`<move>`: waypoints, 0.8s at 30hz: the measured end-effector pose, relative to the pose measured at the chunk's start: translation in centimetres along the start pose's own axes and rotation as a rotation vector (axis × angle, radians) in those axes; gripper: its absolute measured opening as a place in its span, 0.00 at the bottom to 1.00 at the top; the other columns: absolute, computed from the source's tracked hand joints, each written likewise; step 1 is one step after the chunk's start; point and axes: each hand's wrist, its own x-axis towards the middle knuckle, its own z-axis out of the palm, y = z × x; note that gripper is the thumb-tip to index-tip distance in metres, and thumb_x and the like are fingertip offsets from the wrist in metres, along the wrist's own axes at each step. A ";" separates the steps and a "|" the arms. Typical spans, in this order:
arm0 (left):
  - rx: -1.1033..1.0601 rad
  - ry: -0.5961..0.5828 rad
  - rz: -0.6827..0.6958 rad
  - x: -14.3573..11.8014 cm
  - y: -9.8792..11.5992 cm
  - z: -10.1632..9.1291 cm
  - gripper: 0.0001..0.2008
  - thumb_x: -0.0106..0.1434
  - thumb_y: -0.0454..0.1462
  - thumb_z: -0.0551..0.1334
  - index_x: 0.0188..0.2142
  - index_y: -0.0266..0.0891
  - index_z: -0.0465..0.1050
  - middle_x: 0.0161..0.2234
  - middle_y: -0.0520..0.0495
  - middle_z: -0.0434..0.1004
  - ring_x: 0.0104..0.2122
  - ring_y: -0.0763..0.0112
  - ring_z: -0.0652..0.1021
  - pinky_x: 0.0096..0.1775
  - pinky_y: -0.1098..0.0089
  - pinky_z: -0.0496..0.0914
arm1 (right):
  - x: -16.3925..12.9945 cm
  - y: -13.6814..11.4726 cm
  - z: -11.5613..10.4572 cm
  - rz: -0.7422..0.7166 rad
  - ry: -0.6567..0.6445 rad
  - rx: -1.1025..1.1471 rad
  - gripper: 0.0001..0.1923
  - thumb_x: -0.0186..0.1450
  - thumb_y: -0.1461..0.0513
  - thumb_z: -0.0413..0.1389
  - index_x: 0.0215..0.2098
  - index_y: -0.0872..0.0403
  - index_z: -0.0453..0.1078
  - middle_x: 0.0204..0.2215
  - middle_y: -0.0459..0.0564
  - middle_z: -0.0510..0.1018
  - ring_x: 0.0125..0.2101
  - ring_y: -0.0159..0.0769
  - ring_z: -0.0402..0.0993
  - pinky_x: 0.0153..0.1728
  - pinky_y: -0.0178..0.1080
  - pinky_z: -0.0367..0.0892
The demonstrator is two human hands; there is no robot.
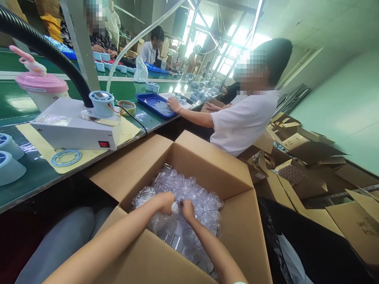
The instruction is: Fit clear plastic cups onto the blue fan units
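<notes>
Both of my hands reach down into an open cardboard box filled with clear plastic domed pieces. My left hand is closed around the gathered end of a clear plastic bag, part of which bulges beneath the wrist. Right beside it, my right hand is closed in a pinch near the bag's end. A small dark bit shows at its fingertips, too small to name. The bag's lower part blends in with the clear pieces around it.
On the green bench at left stand a grey machine with a light blue round part, a blue ring and a pink-lidded cup. A co-worker sits ahead by a blue tray. Cardboard boxes crowd the right.
</notes>
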 end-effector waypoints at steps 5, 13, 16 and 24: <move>-0.033 0.026 -0.009 -0.4 0.0 -0.1 0.19 0.44 0.31 0.65 0.39 0.32 0.76 0.40 0.33 0.78 0.41 0.47 0.77 0.42 0.56 0.72 | 0.5 -0.5 -1.3 -0.065 0.010 0.124 0.11 0.65 0.58 0.53 0.39 0.58 0.70 0.38 0.49 0.75 0.38 0.34 0.73 0.41 0.43 0.69; -0.181 0.063 0.058 0.8 0.4 0.5 0.38 0.43 0.32 0.66 0.56 0.41 0.61 0.49 0.37 0.73 0.47 0.52 0.74 0.45 0.59 0.69 | -4.1 0.7 -6.6 -0.249 -0.011 0.384 0.08 0.62 0.61 0.56 0.30 0.58 0.70 0.27 0.45 0.75 0.30 0.30 0.72 0.35 0.38 0.68; -0.244 0.009 0.147 1.4 1.1 0.9 0.29 0.44 0.34 0.67 0.49 0.40 0.69 0.42 0.45 0.77 0.42 0.59 0.76 0.42 0.67 0.70 | -5.5 1.1 -8.5 -0.296 -0.044 0.466 0.04 0.57 0.62 0.59 0.27 0.56 0.71 0.26 0.46 0.77 0.29 0.32 0.72 0.34 0.35 0.67; -0.317 -0.023 0.174 1.8 1.5 0.7 0.06 0.49 0.34 0.62 0.29 0.34 0.75 0.25 0.53 0.73 0.30 0.70 0.73 0.33 0.74 0.67 | -3.6 2.9 -6.6 -0.182 -0.057 0.495 0.13 0.65 0.57 0.51 0.42 0.58 0.67 0.34 0.50 0.76 0.32 0.32 0.73 0.34 0.38 0.70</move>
